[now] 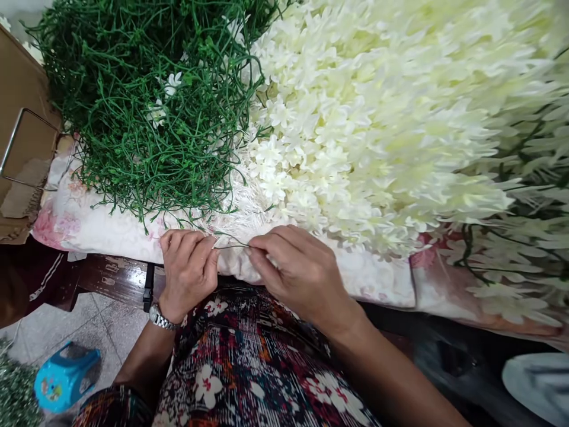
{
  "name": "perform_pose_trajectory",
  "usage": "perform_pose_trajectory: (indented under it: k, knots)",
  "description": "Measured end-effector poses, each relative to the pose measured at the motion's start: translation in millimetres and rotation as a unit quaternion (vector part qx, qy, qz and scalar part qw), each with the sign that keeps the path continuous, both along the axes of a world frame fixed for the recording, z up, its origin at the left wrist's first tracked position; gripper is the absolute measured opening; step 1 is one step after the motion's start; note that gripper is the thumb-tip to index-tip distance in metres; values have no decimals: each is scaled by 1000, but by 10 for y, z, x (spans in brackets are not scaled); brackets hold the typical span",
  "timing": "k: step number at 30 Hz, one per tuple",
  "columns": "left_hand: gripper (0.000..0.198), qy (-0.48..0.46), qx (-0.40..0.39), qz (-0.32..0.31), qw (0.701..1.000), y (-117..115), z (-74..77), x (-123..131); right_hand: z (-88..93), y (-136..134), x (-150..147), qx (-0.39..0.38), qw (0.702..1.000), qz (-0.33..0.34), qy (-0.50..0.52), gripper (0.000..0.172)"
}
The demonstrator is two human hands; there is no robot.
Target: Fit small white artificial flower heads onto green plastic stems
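A thin dark green stem (234, 244) runs between my two hands at the front edge of a flower-patterned cushion (113, 228). My left hand (189, 264), with a metal watch on the wrist, is closed around one end. Thumb and forefinger of my right hand (300, 270) pinch the other end. Just beyond my left hand lies a heap of green artificial stems (164, 136) with a few white blossoms in it. Cream-white artificial flowers (338, 130) are piled beyond my right hand. White thread-like strands (242, 204) show between the two heaps.
A cardboard box (22, 89) with a metal wire handle stands at the left. Below it on the tiled floor is a blue plastic stool (66, 376), near some greenery (15, 385). More white flowers (507, 273) hang over the cushions at the right.
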State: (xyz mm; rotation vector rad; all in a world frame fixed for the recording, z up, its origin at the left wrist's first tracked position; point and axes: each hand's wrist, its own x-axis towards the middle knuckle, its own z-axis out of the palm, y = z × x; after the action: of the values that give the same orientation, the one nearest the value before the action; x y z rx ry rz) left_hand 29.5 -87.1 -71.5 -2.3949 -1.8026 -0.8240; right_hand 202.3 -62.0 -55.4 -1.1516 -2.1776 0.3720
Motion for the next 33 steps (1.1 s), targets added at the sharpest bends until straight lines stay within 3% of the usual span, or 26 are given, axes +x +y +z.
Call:
perform_pose_trajectory:
  k: [6, 11, 15, 18, 21, 24, 27, 31, 33]
  knots:
    - [22, 12, -4, 8, 1000, -4, 0, 36, 36, -27, 313, -61, 997, -9, 49, 3]
    - [24, -30, 47, 21, 998, -33, -50, 41, 52, -52, 456, -62, 994, -56, 71, 6]
    - [29, -115, 76, 16, 990, -114, 32, 100, 39, -134, 437, -116, 980, -74, 143, 6]
    - [29, -230, -2, -45, 972, -167, 174, 222, 5, -211, 347, -151, 957, -80, 234, 6]
    - [32, -341, -163, -91, 921, -155, 301, 373, -12, -257, 225, -213, 926, -53, 307, 3]
    - [31, -472, -274, -120, 829, -94, 354, 502, 9, -276, 100, -247, 913, -16, 324, 9]
    - [16, -572, -268, -98, 769, -45, 344, 574, 38, -285, 23, -215, 932, 6, 292, 12]
    - [14, -620, -242, -78, 742, -12, 307, 568, 42, -222, 126, -110, 979, 48, 165, 12]
    - [13, -645, -225, -63, 728, 4, 291, 545, 39, -137, 274, -3, 996, 4, 84, 8]
